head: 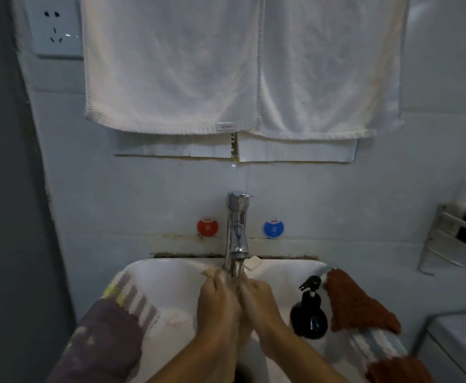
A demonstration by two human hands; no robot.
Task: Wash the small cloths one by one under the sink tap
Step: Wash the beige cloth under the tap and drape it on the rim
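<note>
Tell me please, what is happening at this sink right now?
A person is washing a small beige cloth under the running tap. The left hand and right hand hold it together in the water stream over the white sink. A purple cloth and a rust-red cloth lie on the rim, beside a black soap dispenser.

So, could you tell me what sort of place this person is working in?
Most likely a small home bathroom: a white sink with a chrome tap running, two white towels hanging on the tiled wall above, and a black soap dispenser on the rim.
</note>
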